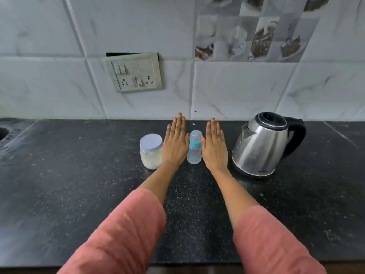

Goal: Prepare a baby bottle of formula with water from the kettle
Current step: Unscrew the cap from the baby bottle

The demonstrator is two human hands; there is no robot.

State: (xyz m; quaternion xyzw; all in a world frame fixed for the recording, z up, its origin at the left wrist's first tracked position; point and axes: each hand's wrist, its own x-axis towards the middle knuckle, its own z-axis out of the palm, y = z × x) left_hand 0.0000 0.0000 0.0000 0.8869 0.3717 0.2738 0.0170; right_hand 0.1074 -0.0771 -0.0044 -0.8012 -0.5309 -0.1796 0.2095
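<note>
Starting from the baby bottle [194, 148], I see it upright on the black counter [79, 184], in the middle of the row and toward the far edge by the wall, with its clear domed cap on and, as far as I can tell through the plastic, nothing inside. My left hand [175, 141] lies just left of it and my right hand [214, 145] just right of it, both palm down with the fingers straight and together, gripping nothing. My thumbs come close to the bottle's sides, but I cannot tell whether they actually touch it. Left of my left hand is the formula jar [151, 151], pale powder showing through it and its white lid on. Right of my right hand stands the steel kettle [260, 143], lid closed, black handle turned to the far right, apart from my hand. Behind everything is the tiled wall with a switch plate [135, 73], and I see no cord running to it from the kettle. I judge that nothing of the job is done. The things are only laid out, so I have yet to take off the cap, pour in water, open the jar, add powder, close the bottle and shake it. I see no scoop anywhere.
</note>
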